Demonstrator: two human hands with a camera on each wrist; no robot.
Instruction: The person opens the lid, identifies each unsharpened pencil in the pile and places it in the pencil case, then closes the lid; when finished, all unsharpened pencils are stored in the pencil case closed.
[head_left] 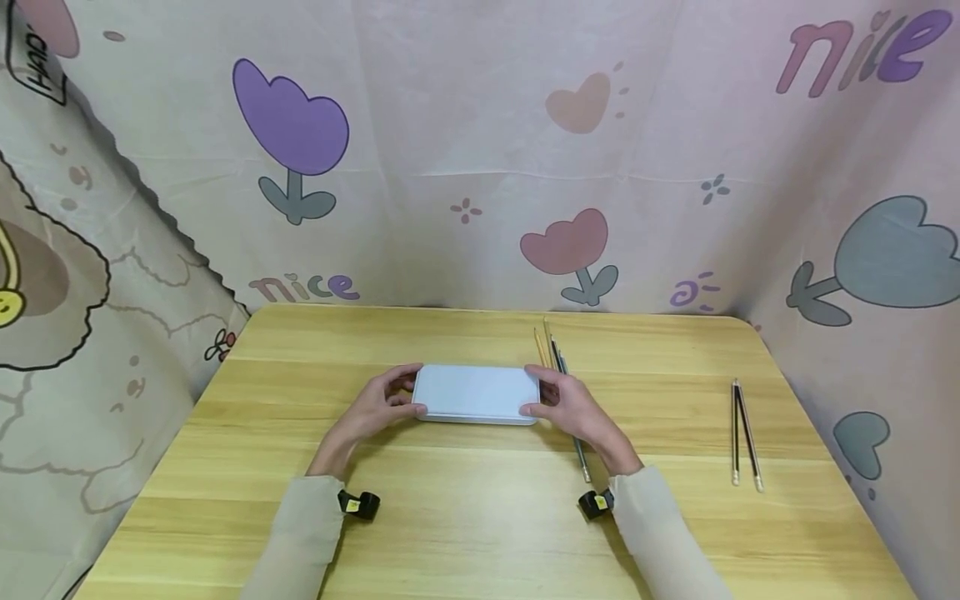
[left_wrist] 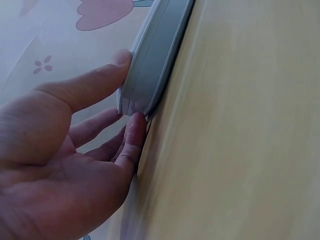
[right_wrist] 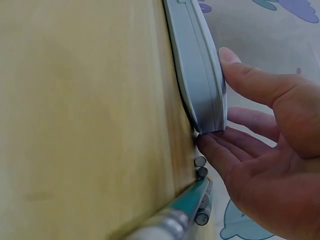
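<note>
A closed, pale blue pencil case (head_left: 476, 393) lies flat near the middle of the table, its long side across. My left hand (head_left: 375, 407) grips its left end, thumb on the lid's front corner and fingers around the end, as the left wrist view shows. At the opposite end my right hand (head_left: 576, 410) holds it the same way, with the thumb on the lid (right_wrist: 220, 75). Several pencils (head_left: 553, 350) lie just beyond and beneath the right hand. One teal pencil (right_wrist: 192, 197) sticks out toward me under that wrist; the hand hides part of it.
Two dark striped pencils (head_left: 741, 433) lie in a narrow V on the right of the wooden table (head_left: 450, 517). Patterned cloth (head_left: 450, 167) hangs behind the table and along both sides. Each wrist wears a small black camera (head_left: 360, 505).
</note>
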